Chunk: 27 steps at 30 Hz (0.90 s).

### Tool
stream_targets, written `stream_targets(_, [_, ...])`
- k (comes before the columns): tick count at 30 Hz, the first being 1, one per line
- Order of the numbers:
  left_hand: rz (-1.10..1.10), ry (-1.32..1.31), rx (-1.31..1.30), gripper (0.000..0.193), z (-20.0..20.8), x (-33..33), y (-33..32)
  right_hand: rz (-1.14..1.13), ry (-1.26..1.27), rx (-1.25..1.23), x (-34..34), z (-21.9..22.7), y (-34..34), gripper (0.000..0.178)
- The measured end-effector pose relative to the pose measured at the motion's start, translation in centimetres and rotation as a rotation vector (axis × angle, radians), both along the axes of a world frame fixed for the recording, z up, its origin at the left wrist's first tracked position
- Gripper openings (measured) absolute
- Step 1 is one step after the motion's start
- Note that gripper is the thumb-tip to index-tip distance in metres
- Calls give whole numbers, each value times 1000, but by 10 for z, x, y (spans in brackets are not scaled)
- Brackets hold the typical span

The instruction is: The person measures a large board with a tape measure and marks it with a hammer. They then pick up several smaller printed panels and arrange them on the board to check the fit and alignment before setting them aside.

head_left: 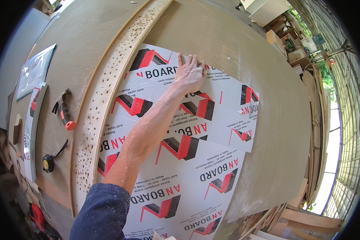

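Head feed: left hand [190,75] is at the far edge of the white printed board [148,114], palm down, dusty. Fingers slightly bent and a little spread, tips right at that edge; I can't tell if they grip it or only press. Right hand out of my view, so no read on its fingers.

Board lies flat on the dusty grey-brown surface [276,168], mid-view, red and black print up. I see edges within it, so probably more than one piece; can't tell how they stack. Left side runs along a long pale strip [93,114] full of small pits. Forearm and dark blue sleeve [104,212] cross over the board.

Left of the strip I've got a hammer [63,110] with an orange-red handle end, a black-and-yellow tape measure [48,163] with its tape partly out, a narrow printed offcut [34,132] and a glossy rectangular sheet [36,72]. Thin wood strips [316,120] pile up far right.
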<state>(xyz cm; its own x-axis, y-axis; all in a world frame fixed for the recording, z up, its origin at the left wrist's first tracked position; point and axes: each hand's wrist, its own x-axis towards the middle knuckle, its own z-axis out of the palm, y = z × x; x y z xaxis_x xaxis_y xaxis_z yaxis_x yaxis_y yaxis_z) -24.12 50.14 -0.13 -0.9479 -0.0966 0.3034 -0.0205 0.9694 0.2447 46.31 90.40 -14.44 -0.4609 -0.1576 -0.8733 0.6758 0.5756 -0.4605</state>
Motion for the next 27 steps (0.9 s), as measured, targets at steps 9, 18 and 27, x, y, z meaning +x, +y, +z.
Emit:
stream_targets(9, [-27,66,-48,49,5,0,8,-55,97,-112,24,-51,24,46])
stream_targets(18, [-22,91,-126,52,8,5,4,-441,-35,-54,-23,-31,-15,34])
stream_targets(27, [-32,-70,-113,67,11,63,21,-851,-49,-179,-60,17,-51,32])
